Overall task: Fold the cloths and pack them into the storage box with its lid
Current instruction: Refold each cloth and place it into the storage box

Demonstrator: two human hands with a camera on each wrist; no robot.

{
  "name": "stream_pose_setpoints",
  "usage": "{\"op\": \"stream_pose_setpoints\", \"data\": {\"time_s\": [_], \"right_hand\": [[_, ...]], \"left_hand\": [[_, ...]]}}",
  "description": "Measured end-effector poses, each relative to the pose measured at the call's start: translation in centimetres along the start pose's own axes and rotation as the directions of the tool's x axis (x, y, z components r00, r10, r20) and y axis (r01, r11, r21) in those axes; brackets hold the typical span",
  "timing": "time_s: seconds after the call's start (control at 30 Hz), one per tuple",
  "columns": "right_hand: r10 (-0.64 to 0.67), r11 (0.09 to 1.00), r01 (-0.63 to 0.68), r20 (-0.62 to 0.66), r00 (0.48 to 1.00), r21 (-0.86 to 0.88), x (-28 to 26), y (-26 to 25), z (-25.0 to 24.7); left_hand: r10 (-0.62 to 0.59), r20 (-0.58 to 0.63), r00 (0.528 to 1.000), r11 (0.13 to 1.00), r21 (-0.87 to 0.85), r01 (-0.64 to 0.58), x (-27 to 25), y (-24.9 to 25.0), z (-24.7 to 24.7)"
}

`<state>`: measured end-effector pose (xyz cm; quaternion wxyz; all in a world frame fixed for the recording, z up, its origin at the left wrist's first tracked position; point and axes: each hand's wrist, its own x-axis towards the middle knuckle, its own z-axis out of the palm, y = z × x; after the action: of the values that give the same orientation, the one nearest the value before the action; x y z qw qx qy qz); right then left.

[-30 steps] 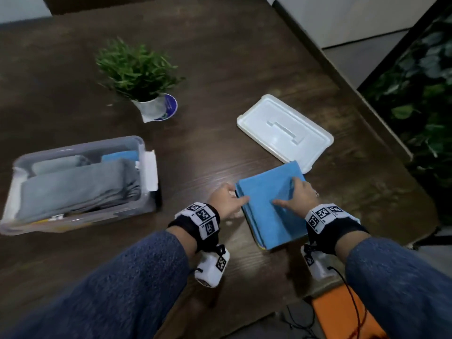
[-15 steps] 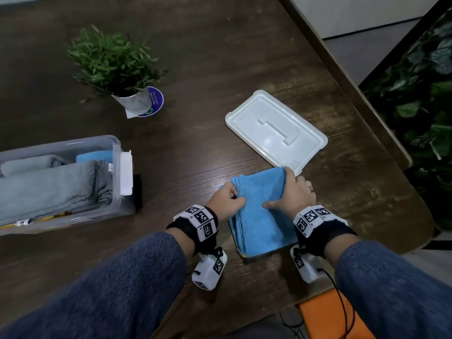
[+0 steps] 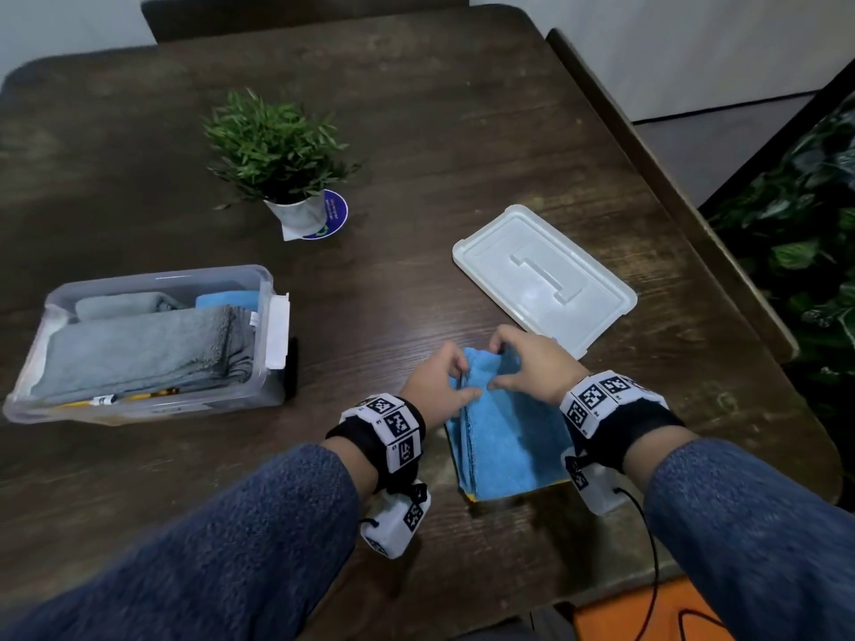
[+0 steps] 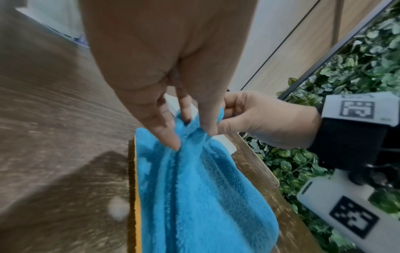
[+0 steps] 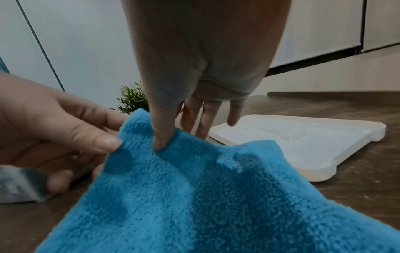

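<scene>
A folded blue cloth (image 3: 509,437) lies on the dark table near its front edge, with a yellow edge showing underneath. My left hand (image 3: 462,386) pinches the cloth's far left corner. My right hand (image 3: 497,367) pinches the far edge beside it, thumb on top of the blue cloth (image 5: 173,196). The far end of the blue cloth (image 4: 194,196) is bunched and raised off the table. The clear storage box (image 3: 267,316) stands open at the left and holds folded grey cloths (image 3: 139,349) and a blue one (image 3: 226,299). Its white lid (image 3: 541,279) lies flat just beyond my hands.
A small potted plant (image 3: 277,150) stands at the back, between box and lid. The table's right edge (image 3: 694,252) runs close past the lid, with leafy greenery beyond. Something orange (image 3: 647,617) sits below the table's front edge.
Both hands went from pressing flat on the cloth to pinching its far end, drawing together and lifting it. The head view has tilted up, showing more of the table.
</scene>
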<state>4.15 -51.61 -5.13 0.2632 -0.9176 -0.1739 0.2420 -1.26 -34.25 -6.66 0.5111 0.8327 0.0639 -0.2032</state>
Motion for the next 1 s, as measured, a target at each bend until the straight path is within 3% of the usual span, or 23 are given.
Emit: {"op": "stream_pose_setpoints", "data": {"time_s": [0.13,0.3,0.43,0.57,0.67,0.73,0.83,0.9,1.0], "right_hand": [[-0.020,1.000,0.020,-0.014,1.000,0.020,0.2,0.4,0.3],[-0.034,0.998,0.034,-0.002,0.999,0.049,0.3,0.4,-0.1],[-0.077,0.997,0.076,0.071,0.995,0.009,0.0,0.4,-1.0],[-0.061,0.987,0.074,0.097,0.993,-0.143,0.1,-0.8,-3.0],[-0.099,0.995,0.096,0.097,0.990,0.035,0.1,-3.0,-3.8],[-0.149,0.980,0.137,0.074,0.986,0.146,0.3,-5.0,-3.6],[-0.208,0.967,0.202,0.026,0.978,0.157,1.1,-8.0,-2.5],[-0.216,0.965,0.213,0.003,0.976,0.152,1.5,-9.5,-1.4],[-0.189,0.959,0.177,0.034,0.981,0.221,1.6,-11.6,0.6]], "left_hand": [[-0.071,0.077,0.995,0.981,0.186,0.056,0.3,-0.6,-0.2],[-0.087,0.145,0.986,0.969,0.241,0.050,1.2,-1.6,0.8],[-0.044,0.240,0.970,0.993,0.121,0.015,1.0,-0.9,1.1],[-0.066,0.197,0.978,0.996,0.066,0.054,0.5,0.3,-0.8],[-0.070,0.144,0.987,0.989,-0.121,0.088,-0.7,1.1,-3.8],[-0.025,0.229,0.973,0.974,-0.213,0.076,-2.2,1.1,-6.3],[-0.077,0.322,0.943,0.997,0.003,0.080,-4.8,-0.6,-9.9],[-0.146,0.269,0.952,0.981,0.166,0.103,-6.5,-2.2,-12.3],[-0.187,0.169,0.968,0.971,0.179,0.157,-9.3,-4.4,-16.1]]}}
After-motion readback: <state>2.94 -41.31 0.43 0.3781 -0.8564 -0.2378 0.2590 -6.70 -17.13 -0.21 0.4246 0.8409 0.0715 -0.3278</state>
